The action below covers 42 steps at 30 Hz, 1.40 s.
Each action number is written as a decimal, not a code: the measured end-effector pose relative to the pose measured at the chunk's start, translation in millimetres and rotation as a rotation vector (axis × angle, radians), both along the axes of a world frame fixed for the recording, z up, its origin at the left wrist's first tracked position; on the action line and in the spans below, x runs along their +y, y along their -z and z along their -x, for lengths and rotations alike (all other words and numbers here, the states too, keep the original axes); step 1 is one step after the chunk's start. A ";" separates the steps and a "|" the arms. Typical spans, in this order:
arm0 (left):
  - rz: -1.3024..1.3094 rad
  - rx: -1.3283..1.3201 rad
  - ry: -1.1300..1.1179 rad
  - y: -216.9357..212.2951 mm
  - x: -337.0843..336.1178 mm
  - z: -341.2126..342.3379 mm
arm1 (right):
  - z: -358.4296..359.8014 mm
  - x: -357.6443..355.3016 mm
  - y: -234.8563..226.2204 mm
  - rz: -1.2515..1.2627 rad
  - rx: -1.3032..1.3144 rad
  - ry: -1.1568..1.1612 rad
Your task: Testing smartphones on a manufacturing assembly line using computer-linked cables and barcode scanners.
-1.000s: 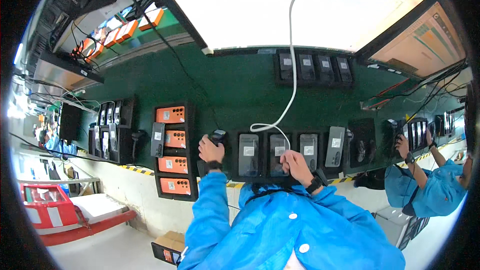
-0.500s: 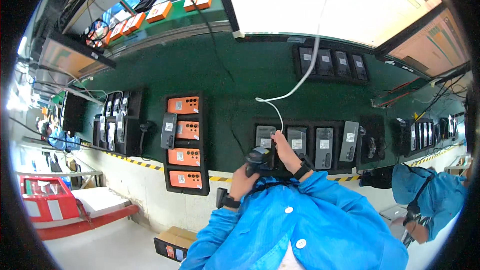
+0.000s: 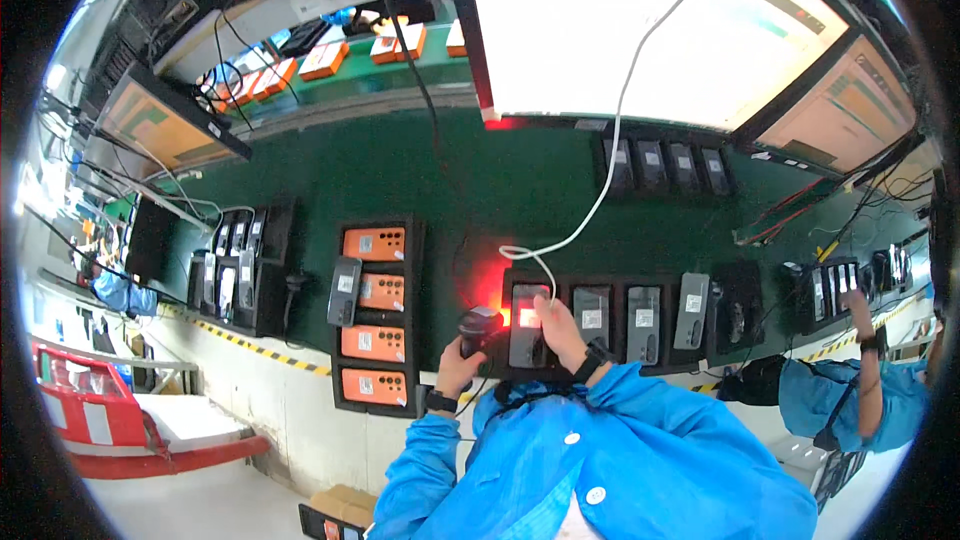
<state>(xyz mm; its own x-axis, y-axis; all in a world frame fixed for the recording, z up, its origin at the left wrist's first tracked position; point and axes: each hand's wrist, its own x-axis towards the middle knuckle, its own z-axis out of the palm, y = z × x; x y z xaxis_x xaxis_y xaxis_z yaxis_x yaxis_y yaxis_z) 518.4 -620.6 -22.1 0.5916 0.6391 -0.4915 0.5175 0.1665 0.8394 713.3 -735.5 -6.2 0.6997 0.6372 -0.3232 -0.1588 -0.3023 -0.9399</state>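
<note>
My left hand (image 3: 458, 365) grips a black handheld scanner (image 3: 476, 324) that throws a red glow onto the green bench (image 3: 430, 175). My right hand (image 3: 560, 328) holds a dark phone (image 3: 526, 325) at the left end of a black tray (image 3: 610, 285). The phone's screen shows a red patch of light. A white cable (image 3: 600, 190) runs from the phone up past the bright screen (image 3: 640, 30). The scanner's nose is just left of the phone, nearly touching it. Both my sleeves are blue.
More dark phones (image 3: 642, 310) stand in the same tray. A tray of orange devices (image 3: 374, 315) is to the left, black units (image 3: 235, 265) farther left, another phone row (image 3: 665, 165) behind. A co-worker's blue sleeve (image 3: 850, 400) reaches in at right. A red barrier (image 3: 90, 420) stands low left.
My left hand has brought the scanner rightward from beside the orange tray to the phone under my right hand. The red light now shines.
</note>
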 end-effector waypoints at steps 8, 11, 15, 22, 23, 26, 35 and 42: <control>-0.139 0.068 0.241 -3.5 4.8 -18.3 | -9.1 4.7 23.0 0.040 -0.152 0.100; -0.336 0.100 0.017 49.9 18.1 -22.5 | -9.5 3.2 3.1 0.134 -0.115 -0.010; -0.427 0.263 -0.130 89.9 43.9 -42.1 | -2.8 0.7 45.6 0.044 -0.525 -0.022; -0.478 -0.502 -0.091 7.8 -5.5 -77.3 | -9.3 -21.2 17.7 -0.340 0.112 0.002; -0.153 -0.583 0.045 -8.6 -11.5 -74.9 | -10.7 -18.8 8.4 -0.445 0.250 0.032; 0.046 -0.549 0.176 -42.5 -21.8 -74.5 | -29.6 -17.3 -16.8 -0.496 0.128 -0.116; -0.178 -0.473 0.093 -56.0 -35.6 -75.4 | -38.8 -23.8 -72.7 -0.233 -0.180 -0.378; -0.230 -0.426 0.081 -61.9 -54.9 -67.1 | -29.6 -36.7 -98.0 -0.122 -0.477 -0.497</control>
<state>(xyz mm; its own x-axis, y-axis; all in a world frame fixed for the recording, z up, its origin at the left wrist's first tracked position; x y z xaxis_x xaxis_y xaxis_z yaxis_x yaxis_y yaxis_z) 585.5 -675.5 39.8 0.7618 0.6461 -0.0461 0.1235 -0.0749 0.9895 742.9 -772.2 91.8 0.3635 0.9307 0.0411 0.4094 -0.1200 -0.9044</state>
